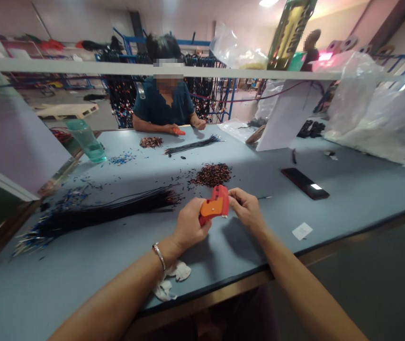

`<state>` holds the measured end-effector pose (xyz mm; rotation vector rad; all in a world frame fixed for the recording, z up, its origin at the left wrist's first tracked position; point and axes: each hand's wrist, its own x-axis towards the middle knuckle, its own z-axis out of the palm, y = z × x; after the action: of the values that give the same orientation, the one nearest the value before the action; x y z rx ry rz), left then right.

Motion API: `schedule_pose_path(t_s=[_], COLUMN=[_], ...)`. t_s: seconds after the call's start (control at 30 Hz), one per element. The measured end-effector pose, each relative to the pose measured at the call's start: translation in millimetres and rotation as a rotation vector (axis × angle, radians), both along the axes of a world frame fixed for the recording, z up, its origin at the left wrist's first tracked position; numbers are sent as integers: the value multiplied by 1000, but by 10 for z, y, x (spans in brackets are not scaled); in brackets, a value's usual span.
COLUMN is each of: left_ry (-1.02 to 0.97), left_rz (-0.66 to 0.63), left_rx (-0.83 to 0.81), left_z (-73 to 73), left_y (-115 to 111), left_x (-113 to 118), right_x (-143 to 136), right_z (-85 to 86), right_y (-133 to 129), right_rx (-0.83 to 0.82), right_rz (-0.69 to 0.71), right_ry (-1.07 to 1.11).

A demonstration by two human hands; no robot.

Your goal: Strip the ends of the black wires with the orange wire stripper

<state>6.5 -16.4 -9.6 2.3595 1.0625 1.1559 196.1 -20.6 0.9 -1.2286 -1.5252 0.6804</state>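
Note:
My left hand (pixel 190 222) is wrapped round the handles of a red and orange wire stripper (pixel 213 207). Close against the tool's head, my right hand (pixel 245 207) pinches a thin wire (pixel 264 197), whose far end sticks out to the right past the knuckles. Whether its near end sits inside the jaws is hidden by my fingers and the tool. A thick bundle of black wires (pixel 110 214) lies to the left, with blue and bare ends at its near left. Just beyond the stripper is a heap of small dark and copper-coloured offcuts (pixel 213 174).
Across the table a co-worker (pixel 166 102) holds a similar orange tool near another wire bundle (pixel 195 144). A phone (pixel 305 183) and a white paper slip (pixel 302 231) lie at right. A teal bottle (pixel 86 139) stands at left; crumpled tissue (pixel 179 271) is near the edge. A shelf (pixel 223 71) spans above.

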Motion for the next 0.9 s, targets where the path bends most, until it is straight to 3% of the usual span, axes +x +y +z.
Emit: schedule_pose_path(t_s=[0.17,0.37,0.9], left_ry=[271,349,326], left_rz=[-10,47,112], left_rx=[150,223,156], left_z=[40,38,29], left_y=[-43,-61,-39], left_x=[26,31,23], right_x=[-18,-33,-11], right_z=[-5,2,-34], right_y=[6,-27,-48], right_rx=[-185,-348,-309], right_rz=[136,280,380], right_ry=[270,417,314])
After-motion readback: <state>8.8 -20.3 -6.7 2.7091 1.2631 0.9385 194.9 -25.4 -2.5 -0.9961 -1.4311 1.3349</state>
